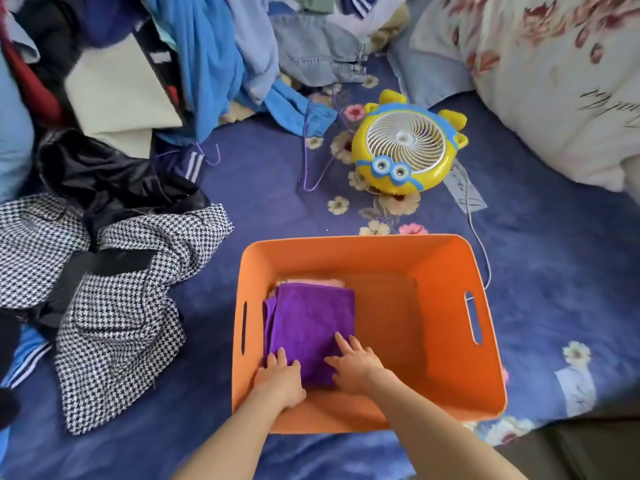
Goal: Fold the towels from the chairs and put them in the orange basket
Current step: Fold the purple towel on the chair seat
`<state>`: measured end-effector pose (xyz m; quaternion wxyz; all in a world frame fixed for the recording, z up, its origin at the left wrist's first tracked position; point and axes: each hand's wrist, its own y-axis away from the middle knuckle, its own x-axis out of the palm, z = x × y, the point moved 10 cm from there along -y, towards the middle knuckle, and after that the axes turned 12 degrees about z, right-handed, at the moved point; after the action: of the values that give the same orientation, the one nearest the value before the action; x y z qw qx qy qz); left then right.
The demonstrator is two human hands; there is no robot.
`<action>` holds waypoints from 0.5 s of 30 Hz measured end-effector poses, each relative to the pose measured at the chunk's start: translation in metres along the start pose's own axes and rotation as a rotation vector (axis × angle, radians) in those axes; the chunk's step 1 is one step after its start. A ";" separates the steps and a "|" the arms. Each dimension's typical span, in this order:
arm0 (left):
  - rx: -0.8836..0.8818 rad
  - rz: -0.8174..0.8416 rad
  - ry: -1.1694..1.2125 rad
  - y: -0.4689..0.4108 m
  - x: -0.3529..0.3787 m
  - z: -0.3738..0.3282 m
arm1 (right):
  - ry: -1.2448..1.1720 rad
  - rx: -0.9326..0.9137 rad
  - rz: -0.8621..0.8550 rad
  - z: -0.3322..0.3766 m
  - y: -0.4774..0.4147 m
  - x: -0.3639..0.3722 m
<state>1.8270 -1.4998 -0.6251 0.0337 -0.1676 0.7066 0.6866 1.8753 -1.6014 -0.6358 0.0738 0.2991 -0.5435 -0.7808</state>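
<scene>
Head view: flat left grip (280, 374), right grip (356, 364) press purple towel (308, 317).

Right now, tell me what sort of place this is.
Probably a bedroom, looking down on a bed: a dark blue flowered bedsheet spreads across the middle, a white quilt with red flowers sits at the right, and loose clothes are heaped at the left.

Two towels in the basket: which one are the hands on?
The purple towel, on top: left hand and right hand rest on its near edge. The pink towel peeks out beneath its far edge.
</scene>
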 end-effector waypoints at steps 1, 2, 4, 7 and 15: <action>0.000 0.001 0.025 0.003 -0.002 0.000 | -0.005 0.002 -0.009 -0.002 0.005 -0.004; -0.001 -0.004 0.047 0.007 -0.005 0.000 | -0.016 0.003 -0.022 -0.004 0.012 -0.010; 0.019 -0.055 0.090 0.021 -0.016 -0.002 | -0.043 0.009 -0.070 -0.008 0.030 -0.021; 0.073 -0.147 0.176 0.050 -0.033 -0.005 | -0.099 0.028 -0.176 -0.015 0.066 -0.038; 0.207 -0.408 0.328 0.123 -0.048 0.009 | -0.097 0.082 -0.475 -0.008 0.173 -0.070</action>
<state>1.8363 -1.4815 -0.4946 0.0735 -0.4109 0.7205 0.5537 1.9001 -1.6461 -0.4566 -0.1500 0.3835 -0.4921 -0.7670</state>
